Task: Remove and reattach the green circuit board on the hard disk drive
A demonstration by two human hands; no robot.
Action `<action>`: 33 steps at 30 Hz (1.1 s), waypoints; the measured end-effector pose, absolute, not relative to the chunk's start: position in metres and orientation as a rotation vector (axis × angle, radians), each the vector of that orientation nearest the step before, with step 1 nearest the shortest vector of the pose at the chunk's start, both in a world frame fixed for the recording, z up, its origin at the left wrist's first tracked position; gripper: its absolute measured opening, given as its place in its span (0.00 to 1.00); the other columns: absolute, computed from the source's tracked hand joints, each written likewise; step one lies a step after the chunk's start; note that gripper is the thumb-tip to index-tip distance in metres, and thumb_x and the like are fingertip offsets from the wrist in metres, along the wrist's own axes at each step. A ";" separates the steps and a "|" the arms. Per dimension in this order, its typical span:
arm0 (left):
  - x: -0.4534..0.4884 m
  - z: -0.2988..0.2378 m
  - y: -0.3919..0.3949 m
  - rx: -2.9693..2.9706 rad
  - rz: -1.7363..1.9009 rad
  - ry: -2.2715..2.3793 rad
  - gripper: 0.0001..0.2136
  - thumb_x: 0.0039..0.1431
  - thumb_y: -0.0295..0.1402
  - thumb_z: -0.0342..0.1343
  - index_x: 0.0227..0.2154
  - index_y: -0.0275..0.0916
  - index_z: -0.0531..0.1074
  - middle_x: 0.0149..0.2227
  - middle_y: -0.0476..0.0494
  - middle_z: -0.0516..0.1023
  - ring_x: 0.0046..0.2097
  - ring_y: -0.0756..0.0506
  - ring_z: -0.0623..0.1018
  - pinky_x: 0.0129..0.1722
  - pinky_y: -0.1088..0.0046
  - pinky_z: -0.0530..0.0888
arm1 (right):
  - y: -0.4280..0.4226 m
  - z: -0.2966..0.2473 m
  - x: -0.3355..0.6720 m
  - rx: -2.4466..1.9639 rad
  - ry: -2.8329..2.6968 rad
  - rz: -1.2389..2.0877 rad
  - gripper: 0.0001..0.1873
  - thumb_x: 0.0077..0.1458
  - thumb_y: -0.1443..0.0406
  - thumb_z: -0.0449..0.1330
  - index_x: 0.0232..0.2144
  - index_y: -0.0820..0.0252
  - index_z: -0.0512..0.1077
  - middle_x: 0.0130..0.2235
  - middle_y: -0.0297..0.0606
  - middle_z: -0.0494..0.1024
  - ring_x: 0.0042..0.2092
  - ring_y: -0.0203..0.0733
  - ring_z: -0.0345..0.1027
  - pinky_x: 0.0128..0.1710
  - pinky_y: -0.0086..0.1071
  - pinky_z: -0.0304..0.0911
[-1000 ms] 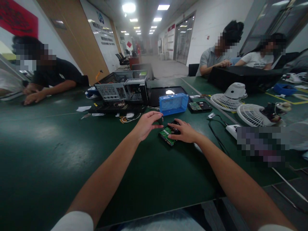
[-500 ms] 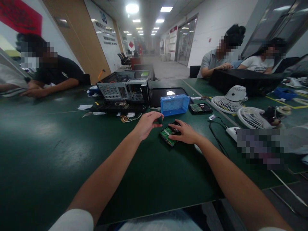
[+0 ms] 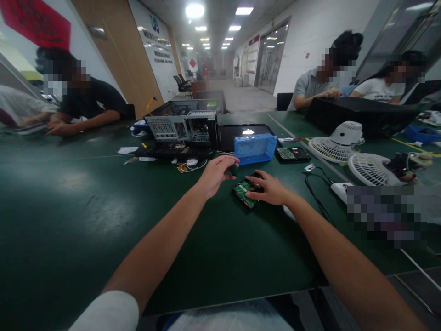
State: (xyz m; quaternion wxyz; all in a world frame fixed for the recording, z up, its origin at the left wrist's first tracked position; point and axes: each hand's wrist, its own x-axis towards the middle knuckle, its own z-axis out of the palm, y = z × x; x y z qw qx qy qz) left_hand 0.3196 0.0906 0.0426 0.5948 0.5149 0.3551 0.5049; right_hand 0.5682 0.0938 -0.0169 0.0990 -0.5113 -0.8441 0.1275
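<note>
A hard drive [image 3: 244,192] with a green circuit board facing up lies flat on the dark green table. My right hand [image 3: 272,189] holds it from the right, thumb on the near part and fingers across the far part. Just left of the drive and above the table, my left hand [image 3: 215,177] pinches a small dark object [image 3: 233,171] between thumb and fingers; its exact kind is hard to make out. Behind both hands a blue plastic bin [image 3: 255,154] stands on its side, its open face turned toward me.
An opened computer case [image 3: 182,126] stands at the back left, with a dark panel and cables before it. Another hard drive [image 3: 292,154] lies right of the bin. White fan parts [image 3: 336,147] and a power strip [image 3: 341,189] sit further right. Co-workers sit across the table.
The camera has turned slightly left, so the scene sits further right in the picture. Both hands keep nearly the same pose around the drive and the small dark object.
</note>
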 end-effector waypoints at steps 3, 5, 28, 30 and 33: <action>0.323 0.045 0.087 1.140 1.166 0.795 0.10 0.57 0.34 0.62 0.40 0.36 0.75 0.39 0.39 0.79 0.42 0.44 0.77 0.34 0.70 0.77 | 0.094 -0.016 0.568 -1.518 -2.498 0.381 0.44 0.56 0.35 0.56 0.69 0.40 0.60 0.72 0.46 0.54 0.69 0.70 0.52 0.64 0.63 0.51; 0.325 0.046 0.085 1.092 1.156 0.760 0.09 0.58 0.33 0.62 0.39 0.36 0.74 0.39 0.39 0.79 0.42 0.44 0.78 0.35 0.68 0.77 | 0.095 -0.017 0.568 -1.517 -2.497 0.376 0.44 0.56 0.35 0.56 0.69 0.40 0.61 0.72 0.46 0.54 0.69 0.70 0.52 0.64 0.63 0.51; 0.326 0.044 0.086 1.086 1.206 0.683 0.05 0.62 0.30 0.60 0.39 0.35 0.74 0.38 0.42 0.78 0.42 0.47 0.79 0.50 0.59 0.78 | 0.095 -0.020 0.569 -1.461 -2.463 0.419 0.45 0.56 0.35 0.58 0.69 0.45 0.62 0.72 0.48 0.54 0.67 0.65 0.59 0.66 0.55 0.55; 0.326 0.043 0.087 1.124 1.191 0.676 0.05 0.62 0.32 0.59 0.39 0.35 0.75 0.39 0.41 0.79 0.43 0.46 0.79 0.50 0.61 0.78 | 0.095 -0.020 0.569 -1.457 -2.464 0.411 0.45 0.56 0.36 0.58 0.69 0.45 0.62 0.72 0.47 0.55 0.67 0.64 0.59 0.66 0.55 0.55; 0.326 0.042 0.087 1.137 1.164 0.666 0.06 0.61 0.33 0.60 0.38 0.35 0.75 0.40 0.40 0.79 0.44 0.46 0.79 0.49 0.62 0.78 | 0.095 -0.020 0.570 -1.456 -2.467 0.408 0.45 0.56 0.36 0.58 0.69 0.45 0.62 0.72 0.46 0.55 0.67 0.64 0.59 0.66 0.54 0.55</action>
